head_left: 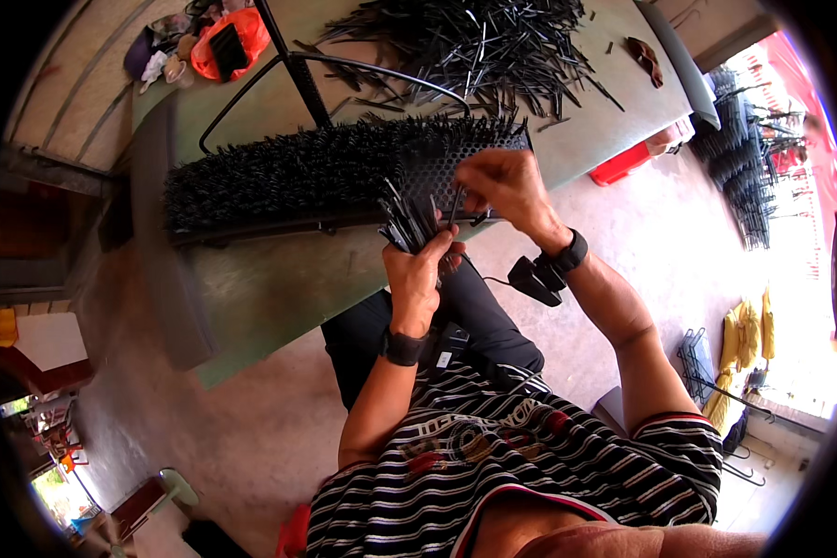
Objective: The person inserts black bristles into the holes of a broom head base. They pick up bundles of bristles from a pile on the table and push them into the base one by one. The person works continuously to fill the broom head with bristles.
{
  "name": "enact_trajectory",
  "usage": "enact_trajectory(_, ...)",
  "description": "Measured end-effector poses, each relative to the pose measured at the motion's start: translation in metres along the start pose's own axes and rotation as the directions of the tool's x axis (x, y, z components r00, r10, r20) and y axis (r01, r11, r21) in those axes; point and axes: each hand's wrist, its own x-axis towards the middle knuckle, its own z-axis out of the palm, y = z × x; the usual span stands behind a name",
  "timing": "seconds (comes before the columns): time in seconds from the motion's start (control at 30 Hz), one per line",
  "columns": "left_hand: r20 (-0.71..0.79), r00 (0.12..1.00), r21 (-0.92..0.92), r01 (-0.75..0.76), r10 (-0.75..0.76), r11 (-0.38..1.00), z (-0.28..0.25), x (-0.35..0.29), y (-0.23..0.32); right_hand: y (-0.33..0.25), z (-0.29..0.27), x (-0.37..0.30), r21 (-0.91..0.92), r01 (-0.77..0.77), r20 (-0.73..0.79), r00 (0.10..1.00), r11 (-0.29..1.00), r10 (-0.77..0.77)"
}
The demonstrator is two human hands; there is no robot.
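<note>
A long black perforated panel (442,167) lies across the green table, its left and middle part thick with short black bristle-like strips (284,172). Bare round holes show toward its right end. In front of that end, my left hand (414,279) is closed around a bundle of thin black strips (402,221) that fan upward. My right hand (510,191) is just above and to the right, thumb and fingers pinched on a single dark strip (456,203) beside the bundle.
Loose black strips (493,56) are heaped on the green table (279,325) behind the panel. A black metal frame (302,84) rises from the panel's back. An orange bag (242,42) sits at the far left, a red container (620,165) below the table's right edge.
</note>
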Motion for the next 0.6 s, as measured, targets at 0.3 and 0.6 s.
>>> enact_trajectory(0.3, -0.036, 0.999, 0.014, -0.033, 0.034, 0.999, -0.007, 0.005, -0.006, 0.002, 0.001, 0.019, -0.35, 0.516, -0.318, 0.72, 0.782, -0.617)
enact_trajectory(0.6, -0.098, 0.995, -0.077, -0.033, 0.025, 0.997, -0.003, 0.003, -0.003, 0.012, 0.001, 0.029, -0.448, 0.514, -0.221, 0.729, 0.731, -0.648)
